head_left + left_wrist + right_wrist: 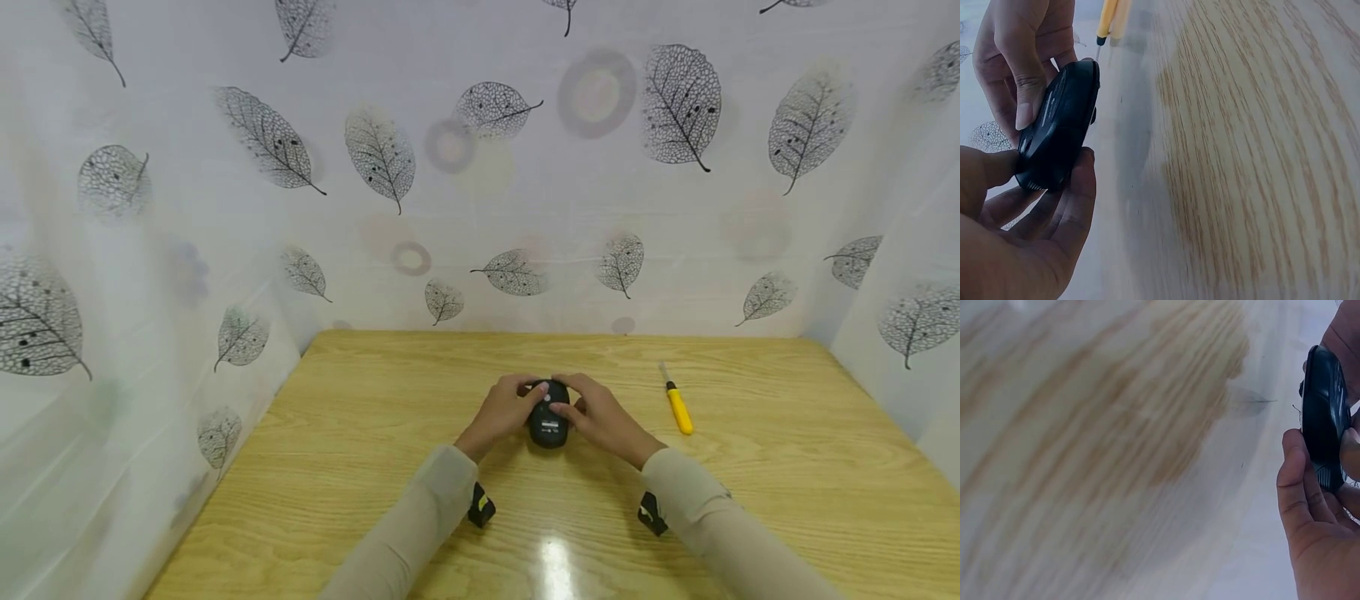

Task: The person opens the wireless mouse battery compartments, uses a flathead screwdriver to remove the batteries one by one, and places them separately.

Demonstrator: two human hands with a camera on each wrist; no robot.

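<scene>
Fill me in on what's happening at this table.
A person holds a black computer mouse in both hands above the wooden table, its underside facing up. The left hand and right hand grip it from either side. A yellow-handled screwdriver lies untouched on the table to the right.

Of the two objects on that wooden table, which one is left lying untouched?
The yellow-handled screwdriver, lying alone on the table. The black computer mouse is held underside up between left hand and right hand.

The mouse (548,414) sits mid-desk (787,500) between both hands; the screwdriver (678,403) lies at its three o'clock.
</scene>
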